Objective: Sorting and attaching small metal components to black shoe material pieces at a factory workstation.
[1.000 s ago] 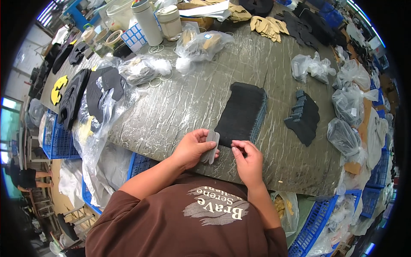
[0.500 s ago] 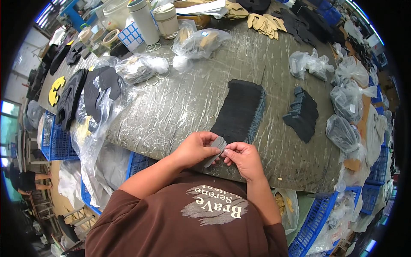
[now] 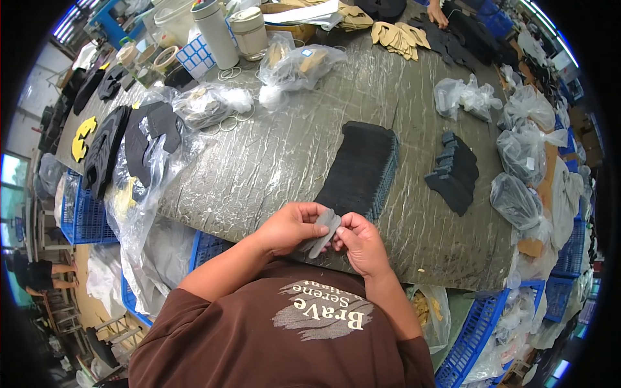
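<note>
Clamping gray round-ended strips [image 3: 323, 234] in L hand [image 3: 290, 227] near 6 o'clock edge of table [image 3: 259, 161]; pinching their rim w/ R hand [image 3: 361, 240]. W/ overlapped blk pcs [image 3: 359, 158] at 1 o'clock, smaller blk stack [image 3: 458, 176] at 2.

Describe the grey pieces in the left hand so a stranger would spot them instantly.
Find the large table, then the brown shirt at its near edge. Just beyond the shirt, the left hand grips, and the right hand touches, small flat grey pieces with rounded ends, much paler than the long black stack farther up the table.
</note>
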A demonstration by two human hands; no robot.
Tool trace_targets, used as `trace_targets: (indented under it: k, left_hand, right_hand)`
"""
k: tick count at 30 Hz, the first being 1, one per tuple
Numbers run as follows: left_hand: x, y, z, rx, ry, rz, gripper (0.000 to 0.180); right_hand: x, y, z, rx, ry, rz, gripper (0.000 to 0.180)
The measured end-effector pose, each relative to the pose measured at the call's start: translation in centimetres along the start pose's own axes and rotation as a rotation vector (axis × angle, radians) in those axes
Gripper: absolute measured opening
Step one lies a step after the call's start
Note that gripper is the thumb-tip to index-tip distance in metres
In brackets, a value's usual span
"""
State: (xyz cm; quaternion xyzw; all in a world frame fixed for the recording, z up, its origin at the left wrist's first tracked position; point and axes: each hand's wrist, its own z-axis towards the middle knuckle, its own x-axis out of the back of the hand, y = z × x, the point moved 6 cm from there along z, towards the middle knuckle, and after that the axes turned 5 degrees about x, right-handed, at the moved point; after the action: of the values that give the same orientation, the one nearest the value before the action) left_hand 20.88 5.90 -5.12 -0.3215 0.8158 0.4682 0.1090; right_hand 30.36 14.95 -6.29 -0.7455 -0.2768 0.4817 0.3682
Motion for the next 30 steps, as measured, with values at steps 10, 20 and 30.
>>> trace_targets:
  k: [10,20,30]
  left_hand:
    - [-1.7,2.2,-2.7,-0.627,-0.005,0.987,0.025]
    - [-1.3,1.6,-2.2,-0.721,-0.03,0.899,0.023]
    - [5.3,2.3,0.1,-0.27,0.474,0.515,0.01]
  right_hand:
    - [-2.0,2.9,-2.0,-0.189,-0.047,0.222,0.011]
    - [-1.3,3.5,-2.0,-0.247,-0.003,0.298,0.011]
    - [5.4,-4.2,-3.0,0.581,0.407,0.031,0.012]
